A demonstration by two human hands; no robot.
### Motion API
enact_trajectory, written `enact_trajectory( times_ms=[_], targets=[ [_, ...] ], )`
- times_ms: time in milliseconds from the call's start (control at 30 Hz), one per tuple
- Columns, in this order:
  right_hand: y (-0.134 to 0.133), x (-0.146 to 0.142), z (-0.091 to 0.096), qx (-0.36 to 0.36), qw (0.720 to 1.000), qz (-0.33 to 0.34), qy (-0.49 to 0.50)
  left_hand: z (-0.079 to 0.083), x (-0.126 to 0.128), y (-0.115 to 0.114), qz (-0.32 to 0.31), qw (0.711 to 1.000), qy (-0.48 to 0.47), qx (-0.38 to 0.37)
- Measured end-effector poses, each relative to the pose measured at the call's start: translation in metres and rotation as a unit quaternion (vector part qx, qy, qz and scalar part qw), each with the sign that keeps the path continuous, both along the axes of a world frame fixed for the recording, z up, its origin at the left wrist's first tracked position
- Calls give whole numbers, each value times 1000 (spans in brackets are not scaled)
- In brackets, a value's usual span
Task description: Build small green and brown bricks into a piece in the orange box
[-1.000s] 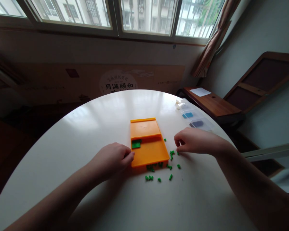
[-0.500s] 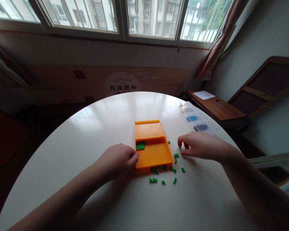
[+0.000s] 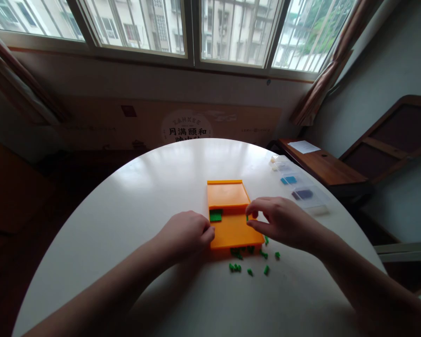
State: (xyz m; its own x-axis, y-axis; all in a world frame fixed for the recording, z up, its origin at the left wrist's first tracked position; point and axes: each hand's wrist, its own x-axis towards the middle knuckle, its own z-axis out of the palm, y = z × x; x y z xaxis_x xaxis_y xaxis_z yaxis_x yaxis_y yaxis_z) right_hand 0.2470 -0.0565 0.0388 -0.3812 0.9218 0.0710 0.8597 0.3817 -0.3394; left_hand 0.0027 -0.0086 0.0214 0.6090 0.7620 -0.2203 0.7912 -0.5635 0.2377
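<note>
An orange plastic tray (image 3: 231, 234) with a raised far section lies on the round white table. My left hand (image 3: 189, 231) is closed at the tray's near left edge, gripping it. Over the tray's right side, my right hand (image 3: 275, 220) pinches a small green block (image 3: 247, 218) between thumb and fingertips. A patch of green studded blocks (image 3: 215, 215) fills the tray's upper left corner, below the raised section. Several loose green pieces (image 3: 235, 267) are scattered on the table in front of the tray and by its near right corner, partly hidden by the right hand.
Clear plastic bags (image 3: 303, 194) holding blue, dark and pale pieces lie on the table's right side. Beyond the table stands a brown wooden bench (image 3: 323, 164) with a white paper (image 3: 304, 147) on it. Windows (image 3: 143, 28) and curtains are at the back.
My right hand has moved left from the table beside the tray to above its right edge, carrying a green block. My left hand stays at the tray. The view has shifted slightly.
</note>
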Motion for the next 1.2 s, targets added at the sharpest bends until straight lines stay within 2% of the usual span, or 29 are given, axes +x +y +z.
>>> enact_trajectory(
  times_ms=[133,267,600,867,1200],
  targets=[
    [8,-27,-15,28,999,19,-32,-3,-1,-1,-3,1000,4,17],
    [19,-38,-25,51,997,38,-36,-4,-1,-1,-11,999,5,35],
    [17,-29,-38,101,994,43,19,-1,-1,-2,-6,1000,0,19],
    [17,-25,-42,90,991,92,43,-3,-1,-2,-9,1000,-4,19],
    [21,-36,-46,89,993,66,44,-4,-1,1,-15,1000,-4,27]
  ],
)
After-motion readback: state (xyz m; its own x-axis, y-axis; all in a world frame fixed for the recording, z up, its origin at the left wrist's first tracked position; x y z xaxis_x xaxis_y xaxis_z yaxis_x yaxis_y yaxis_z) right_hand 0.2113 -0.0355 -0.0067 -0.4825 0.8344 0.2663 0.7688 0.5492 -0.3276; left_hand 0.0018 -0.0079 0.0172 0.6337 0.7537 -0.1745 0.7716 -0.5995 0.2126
